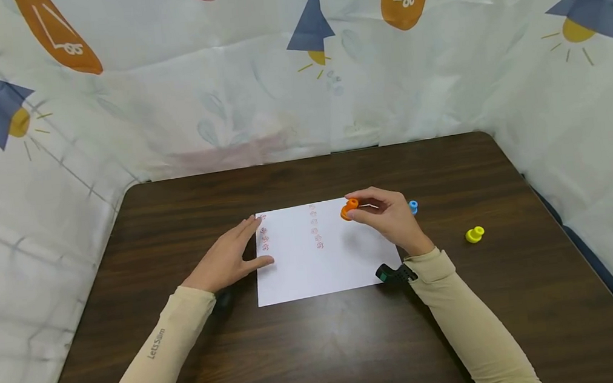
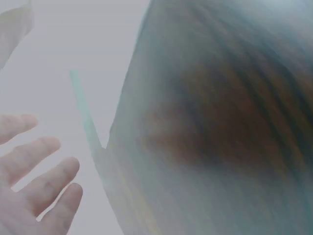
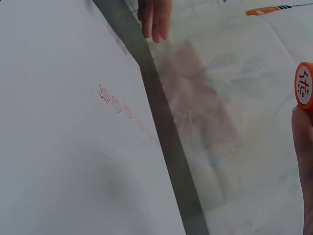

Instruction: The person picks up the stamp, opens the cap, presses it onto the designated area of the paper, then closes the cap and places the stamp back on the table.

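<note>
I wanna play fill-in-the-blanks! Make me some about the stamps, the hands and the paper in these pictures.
1. The held stamp in the right hand has the colour ____.
2. The left hand lies over the ____ edge of the paper.
3. The visible reddish prints stand in ____ columns.
4. The farthest-right stamp on the table has the colour ____.

Missing words: orange; left; two; yellow.

Left sleeve (image 1: 155,357): "Lets", remaining letters unclear
Orange stamp (image 3: 303,86): red character on its face, uncertain
Paper (image 1: 340,264): small red marks, illegible
</note>
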Motion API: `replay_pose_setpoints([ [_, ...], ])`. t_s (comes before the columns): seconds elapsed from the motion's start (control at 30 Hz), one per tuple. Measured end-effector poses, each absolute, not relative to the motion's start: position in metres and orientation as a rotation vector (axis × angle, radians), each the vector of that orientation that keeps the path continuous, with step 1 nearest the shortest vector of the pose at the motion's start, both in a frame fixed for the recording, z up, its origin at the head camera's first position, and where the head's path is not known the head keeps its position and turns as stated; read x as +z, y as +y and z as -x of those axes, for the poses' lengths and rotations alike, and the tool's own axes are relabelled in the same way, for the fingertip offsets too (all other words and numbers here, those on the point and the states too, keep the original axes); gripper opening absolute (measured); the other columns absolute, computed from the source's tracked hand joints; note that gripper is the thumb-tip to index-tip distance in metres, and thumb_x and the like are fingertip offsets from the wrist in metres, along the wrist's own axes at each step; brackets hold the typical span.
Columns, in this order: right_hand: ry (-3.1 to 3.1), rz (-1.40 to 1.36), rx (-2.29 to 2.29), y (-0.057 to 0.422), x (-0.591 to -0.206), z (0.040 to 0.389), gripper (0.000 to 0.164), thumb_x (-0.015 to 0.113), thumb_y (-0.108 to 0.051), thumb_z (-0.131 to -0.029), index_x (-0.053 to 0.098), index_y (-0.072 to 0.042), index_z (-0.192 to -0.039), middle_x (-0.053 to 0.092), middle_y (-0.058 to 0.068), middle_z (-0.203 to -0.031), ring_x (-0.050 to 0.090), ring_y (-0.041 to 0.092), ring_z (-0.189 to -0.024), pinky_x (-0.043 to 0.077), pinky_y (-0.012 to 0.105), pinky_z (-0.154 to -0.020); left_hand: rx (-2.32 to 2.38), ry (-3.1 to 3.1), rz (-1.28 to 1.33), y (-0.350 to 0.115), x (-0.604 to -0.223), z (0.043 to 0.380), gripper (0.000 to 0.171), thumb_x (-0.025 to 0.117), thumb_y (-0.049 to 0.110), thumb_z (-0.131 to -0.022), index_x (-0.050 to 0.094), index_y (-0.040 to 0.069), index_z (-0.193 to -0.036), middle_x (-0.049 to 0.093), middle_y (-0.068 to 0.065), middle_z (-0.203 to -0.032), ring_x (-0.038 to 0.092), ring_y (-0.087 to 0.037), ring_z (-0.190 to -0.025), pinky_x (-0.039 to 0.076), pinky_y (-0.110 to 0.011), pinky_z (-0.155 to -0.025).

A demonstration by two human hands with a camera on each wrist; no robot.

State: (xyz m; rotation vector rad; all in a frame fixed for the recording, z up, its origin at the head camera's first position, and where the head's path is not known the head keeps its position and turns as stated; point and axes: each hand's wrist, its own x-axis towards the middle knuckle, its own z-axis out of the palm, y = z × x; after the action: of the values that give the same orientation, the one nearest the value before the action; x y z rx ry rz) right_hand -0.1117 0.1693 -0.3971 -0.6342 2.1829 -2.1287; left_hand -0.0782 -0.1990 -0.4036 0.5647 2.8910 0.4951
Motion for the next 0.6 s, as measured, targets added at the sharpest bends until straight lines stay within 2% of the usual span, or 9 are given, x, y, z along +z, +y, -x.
replay_pose_setpoints([
  [0.1,2.199,0.598,-2.114,0.168,-0.399,0.111,0.036,0.08,-0.004,-0.089,0.07,0.007,-0.122,0.074,-0.003,-0.111,0.074,0.011,-0.098,0.062,0.024,-0.093,0.615,2.948,-0.553,-0.19,-0.4,0.08,0.085,0.076,0.051,-0.091,0.042,0.012,-0.159,0.049,-0.017,-0.16,0.051,-0.042,-0.144,0.043,-0.062,-0.118],
  [0.3,2.238,0.554,-2.078,0.163,-0.402,0.11,0.036,0.08,-0.005,-0.09,0.069,0.006,-0.122,0.073,0.013,-0.114,0.073,0.011,-0.098,0.062,0.023,-0.092,0.906,3.039,-0.576,-0.168,-0.4,0.081,0.058,0.076,0.037,-0.095,0.06,0.012,-0.144,0.07,-0.011,-0.137,0.066,-0.036,-0.127,0.054,-0.057,-0.106],
  [0.43,2.228,0.55,-2.069,0.161,-0.402,0.109,0.035,0.079,-0.004,-0.09,0.068,0.007,-0.122,0.071,0.02,-0.115,0.073,0.012,-0.099,0.062,0.024,-0.093,1.107,3.057,-0.61,-0.152,-0.403,0.083,0.049,0.076,0.029,-0.095,0.064,0.014,-0.14,0.077,-0.008,-0.124,0.071,-0.031,-0.117,0.058,-0.052,-0.096],
  [0.6,2.223,0.549,-2.071,0.159,-0.401,0.11,0.033,0.079,-0.003,-0.09,0.07,0.005,-0.12,0.069,0.021,-0.116,0.073,0.013,-0.101,0.062,0.025,-0.093,1.322,3.006,-0.659,-0.133,-0.405,0.085,0.042,0.078,0.021,-0.094,0.068,0.014,-0.134,0.079,-0.01,-0.117,0.073,-0.025,-0.115,0.058,-0.052,-0.1],
])
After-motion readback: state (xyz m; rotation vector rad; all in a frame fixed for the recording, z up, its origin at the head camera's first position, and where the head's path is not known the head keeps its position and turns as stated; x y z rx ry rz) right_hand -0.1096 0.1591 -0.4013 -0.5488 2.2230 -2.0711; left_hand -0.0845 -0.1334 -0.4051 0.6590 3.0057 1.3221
